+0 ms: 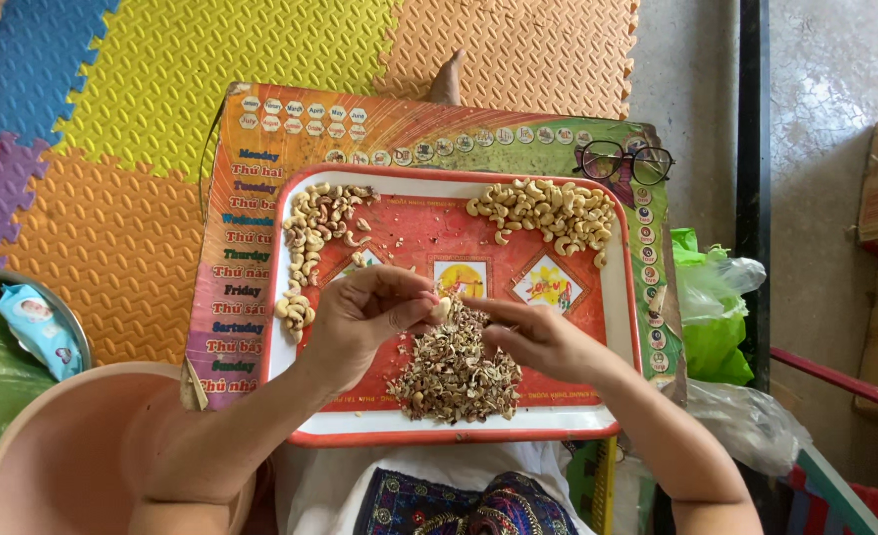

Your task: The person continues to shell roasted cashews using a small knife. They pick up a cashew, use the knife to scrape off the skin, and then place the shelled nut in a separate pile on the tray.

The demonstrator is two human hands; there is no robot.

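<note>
Over the red tray (625, 327) on my lap, both my hands meet in the middle. My left hand (364, 315) is curled, and its thumb and fingertips pinch one pale cashew nut (441, 310) tight. My right hand (538, 337) comes in from the other side, fingers pressed close together, just touching that same nut at the tip (I think it is picking at the thin skin, but the spot is too small to see well). Right under my hands lies a heap of brown skins (456, 372). Clean nuts sit in two piles, one at the top left corner (315, 233) and one at the top right corner (548, 213). To do this well, I should hold the nut firm but soft, so it does not snap, and peel right above the brown heap so the bits fall there. A pair of glasses (625, 160) rests on the colourful board (241, 248) under the tray, and a pink tub (62, 466) stands by my left arm.
</note>
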